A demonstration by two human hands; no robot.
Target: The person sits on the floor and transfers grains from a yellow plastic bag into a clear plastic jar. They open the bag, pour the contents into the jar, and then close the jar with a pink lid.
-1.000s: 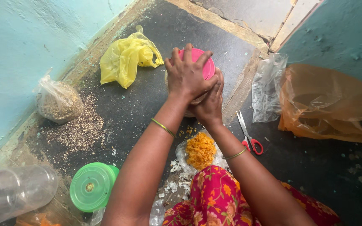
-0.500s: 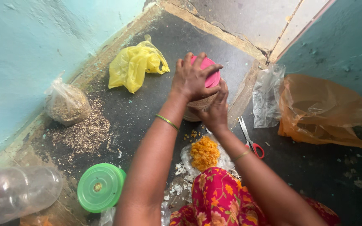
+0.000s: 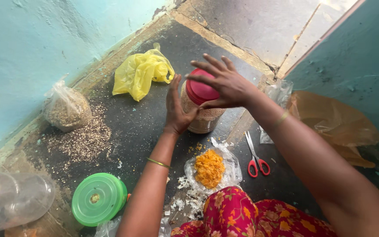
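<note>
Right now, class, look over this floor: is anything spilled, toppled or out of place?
Yes. Loose grain is scattered on the dark floor beside a tied clear bag. An empty clear bottle lies on its side at lower left. White scraps litter the floor near the orange pile.

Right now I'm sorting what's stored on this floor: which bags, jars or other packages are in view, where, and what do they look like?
Jar: centre, between both hands, clear, grain-filled, red lid.
Yellow bag: behind the jar, crumpled.
Clear grain bag: by left wall, knotted.
Green-lidded container: lower left, round.
Clear bottle: bottom left, lying down.
Orange-brown bag: right, crumpled.
Open clear bag: near centre, holding orange bits.
</note>
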